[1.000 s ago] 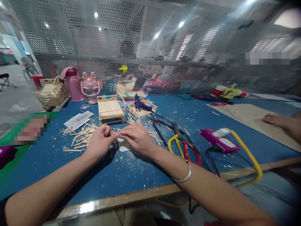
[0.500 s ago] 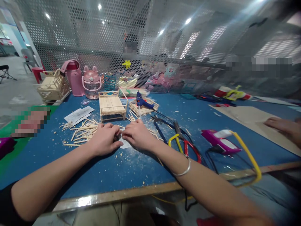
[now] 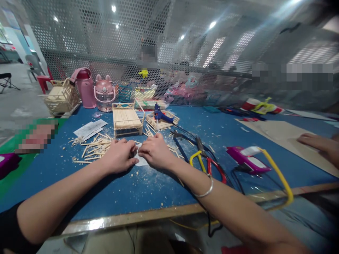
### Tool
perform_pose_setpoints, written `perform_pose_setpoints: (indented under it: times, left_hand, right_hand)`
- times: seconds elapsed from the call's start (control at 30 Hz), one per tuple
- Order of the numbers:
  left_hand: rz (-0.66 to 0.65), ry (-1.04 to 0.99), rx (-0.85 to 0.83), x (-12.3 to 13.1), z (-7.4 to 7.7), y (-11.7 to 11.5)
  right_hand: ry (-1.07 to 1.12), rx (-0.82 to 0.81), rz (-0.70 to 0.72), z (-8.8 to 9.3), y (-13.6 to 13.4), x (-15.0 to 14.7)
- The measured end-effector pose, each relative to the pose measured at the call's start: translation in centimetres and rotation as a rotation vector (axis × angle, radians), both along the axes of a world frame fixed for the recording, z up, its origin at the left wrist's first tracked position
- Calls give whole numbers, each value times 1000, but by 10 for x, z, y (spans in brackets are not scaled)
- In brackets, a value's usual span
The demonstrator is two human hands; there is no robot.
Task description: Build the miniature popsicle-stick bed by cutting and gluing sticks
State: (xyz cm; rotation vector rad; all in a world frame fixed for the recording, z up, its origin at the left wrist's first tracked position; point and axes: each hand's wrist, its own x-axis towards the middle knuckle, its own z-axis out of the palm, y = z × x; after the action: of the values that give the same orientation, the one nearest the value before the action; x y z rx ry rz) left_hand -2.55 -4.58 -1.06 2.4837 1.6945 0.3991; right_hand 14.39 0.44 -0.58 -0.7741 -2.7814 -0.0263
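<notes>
My left hand [image 3: 119, 154] and my right hand [image 3: 156, 151] rest close together on the blue table, fingers curled inward. Both touch or hover over a small white paper [image 3: 142, 161]. Something small and dark shows at my left fingertips, too hidden to name. Right fingers are pinched together, and whatever they hold is covered. Beside my left hand lies a loose pile of thin wooden sticks [image 3: 92, 150]. Just beyond my hands stands a miniature bed frame [image 3: 128, 121] of sticks. A blue glue gun [image 3: 164, 116] lies on a flat stick piece [image 3: 151, 122] behind my right hand.
Pliers [image 3: 201, 146] and red-handled cutters [image 3: 217, 169] lie right of my forearm, near a purple device [image 3: 247, 160] and a yellow frame [image 3: 280, 176]. Pink bottles [image 3: 87, 90] and another stick model [image 3: 62, 97] stand back left. Another person's hand [image 3: 311, 139] rests on cardboard [image 3: 267, 134].
The view has shifted very slightly. Both hands keep the same place and the same curled grip.
</notes>
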Motion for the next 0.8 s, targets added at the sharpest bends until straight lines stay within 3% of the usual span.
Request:
perform_pose_setpoints:
  times: [0.13,0.27,0.33,0.4,0.5,0.6,0.67,0.8]
  left_hand:
    - [-8,0,6,1,-2,0]
    - [-21,-92,61,-3,3,1]
    - [16,-336,120,-7,11,1]
    - [137,-780,90,-10,20,0]
    - [355,-1369,-324,-9,28,-3]
    - [453,-1564,-744,-3,27,-5]
    - [455,-1605,-837,2,23,-6]
    - [461,-1726,-864,5,19,-5]
  right_hand:
    - [-9,-10,37,-1,0,-2]
    - [133,-5,-41,-1,7,-2]
    - [299,-61,-49,1,10,-3]
    - [466,-101,-16,3,9,-4]
    - [585,-95,74,5,3,-9]
    - [575,-102,119,3,-4,-16]
    - [565,-122,94,2,-7,-20]
    - [574,-203,-16,2,-9,-25]
